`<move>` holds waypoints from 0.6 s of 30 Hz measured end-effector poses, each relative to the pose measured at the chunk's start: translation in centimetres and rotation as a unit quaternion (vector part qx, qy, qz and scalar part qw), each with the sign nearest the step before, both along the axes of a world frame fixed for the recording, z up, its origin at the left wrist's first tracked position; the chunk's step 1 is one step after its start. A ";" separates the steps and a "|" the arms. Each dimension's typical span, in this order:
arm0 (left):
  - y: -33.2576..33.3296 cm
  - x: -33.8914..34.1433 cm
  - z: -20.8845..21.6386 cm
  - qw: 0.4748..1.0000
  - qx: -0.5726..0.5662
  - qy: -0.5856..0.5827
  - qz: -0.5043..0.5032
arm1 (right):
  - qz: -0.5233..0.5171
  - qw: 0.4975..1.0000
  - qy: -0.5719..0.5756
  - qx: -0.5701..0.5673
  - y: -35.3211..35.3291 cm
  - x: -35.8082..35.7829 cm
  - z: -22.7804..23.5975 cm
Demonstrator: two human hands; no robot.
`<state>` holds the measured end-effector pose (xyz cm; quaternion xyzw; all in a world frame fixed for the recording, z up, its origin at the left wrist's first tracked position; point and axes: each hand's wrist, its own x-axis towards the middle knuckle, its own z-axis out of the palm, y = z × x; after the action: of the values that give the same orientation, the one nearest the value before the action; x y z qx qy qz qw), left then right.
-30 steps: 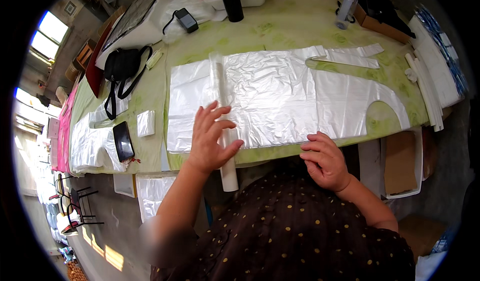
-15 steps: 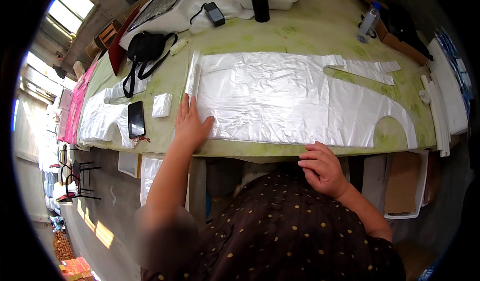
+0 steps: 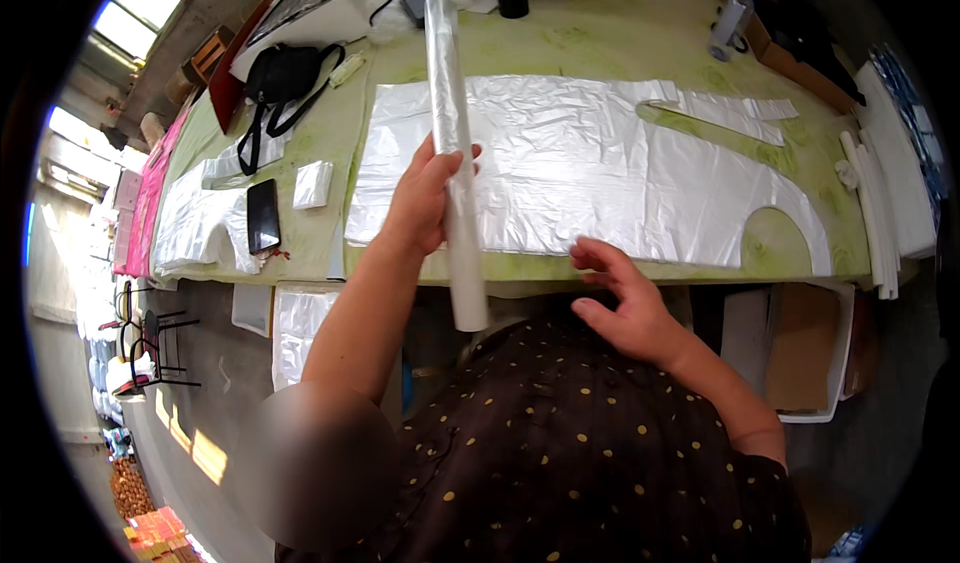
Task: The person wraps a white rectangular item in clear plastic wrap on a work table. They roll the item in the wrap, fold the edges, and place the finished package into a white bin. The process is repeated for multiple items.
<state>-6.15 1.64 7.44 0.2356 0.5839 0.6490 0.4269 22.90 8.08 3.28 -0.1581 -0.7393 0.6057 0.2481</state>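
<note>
My left hand (image 3: 424, 199) is wrapped round a long roll of clear plastic film (image 3: 464, 253), raised off the table and nearly upright, its lower end past the table's near edge. Under and behind it lies a flat layer of thin white plastic (image 3: 570, 178), wrinkled and shiny, with curved cut-outs and strap-like strips at its right end. My right hand (image 3: 628, 308) hovers at the table's near edge, by the plastic's front side. Its fingers are loosely bent and apart, with nothing in them.
Left on the green cloth (image 3: 590, 48) are a black phone (image 3: 263, 216), a small folded plastic packet (image 3: 313, 184), a black strapped bag (image 3: 284, 75) and more white plastic (image 3: 195, 228). A water bottle (image 3: 733, 21) stands far right; white rolls (image 3: 872, 218) lie at the right edge.
My left hand has gripped the roll at the plastic's left end, lifted it and brought it right and nearer. My right hand has shifted slightly left, its fingers spreading. The whole view has moved slightly.
</note>
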 end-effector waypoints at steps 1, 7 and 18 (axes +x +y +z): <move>1.3 2.0 -0.4 0.997 0.038 -0.072 0.013 | 0.029 0.997 -0.019 -0.073 -0.3 -0.8 0.5; 5.2 9.1 -2.7 0.970 0.099 -0.222 -0.018 | -0.009 0.982 -0.075 -0.171 -0.9 -1.7 1.7; 4.1 13.6 -6.2 0.998 0.046 0.025 -0.045 | -0.054 0.994 -0.084 -0.047 0.2 0.4 -0.6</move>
<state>7.48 5.74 1.25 0.2975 0.5527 0.6495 0.4292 23.32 8.24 2.64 -0.2598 -0.7188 0.6098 0.2095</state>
